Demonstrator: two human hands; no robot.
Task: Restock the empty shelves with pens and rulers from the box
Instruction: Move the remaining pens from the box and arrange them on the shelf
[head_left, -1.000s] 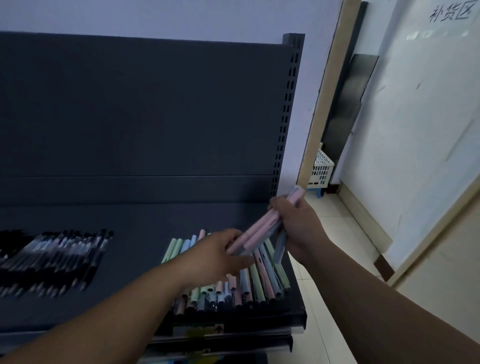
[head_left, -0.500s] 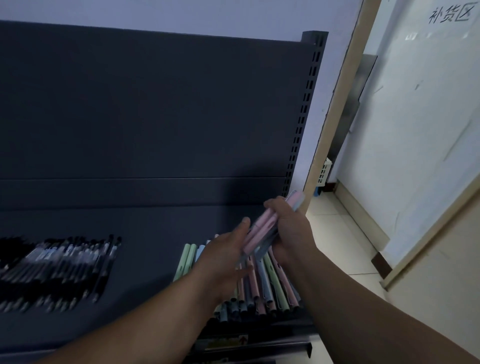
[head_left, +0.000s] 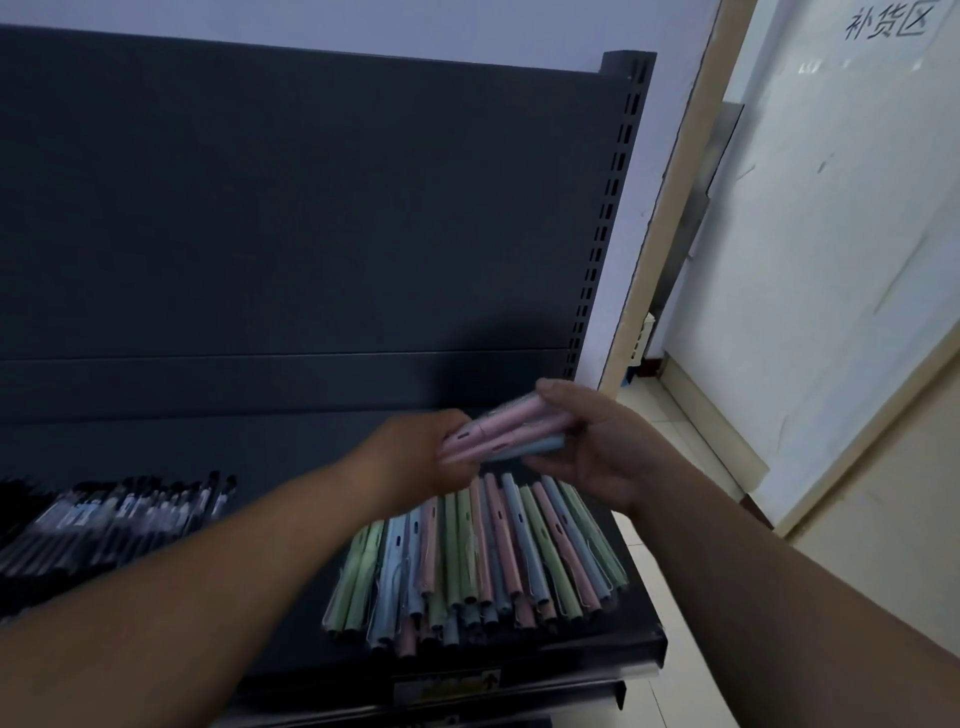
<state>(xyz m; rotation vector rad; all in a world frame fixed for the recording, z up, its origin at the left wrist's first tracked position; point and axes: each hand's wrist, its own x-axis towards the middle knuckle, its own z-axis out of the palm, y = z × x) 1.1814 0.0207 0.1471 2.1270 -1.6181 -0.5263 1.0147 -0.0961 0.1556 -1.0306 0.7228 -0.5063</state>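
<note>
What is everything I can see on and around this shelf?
Shelf: one, dark grey, straight ahead.
Slotted post: one, dark grey, its right rear edge.
Pastel pens: many, green, blue, pink, grey, lying at its right end.
Dark pens: many, black, lying at its left.
Held pens: a few, pink and pale blue, above the pastel pens.
Left hand: one, grips the held pens' left ends.
Right hand: one, holds their right ends.

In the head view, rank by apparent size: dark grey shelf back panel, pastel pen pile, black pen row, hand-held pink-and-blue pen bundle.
1. Dark grey shelf back panel
2. Pastel pen pile and black pen row: unranked, row cut by frame edge
3. Pink-and-blue pen bundle
</note>
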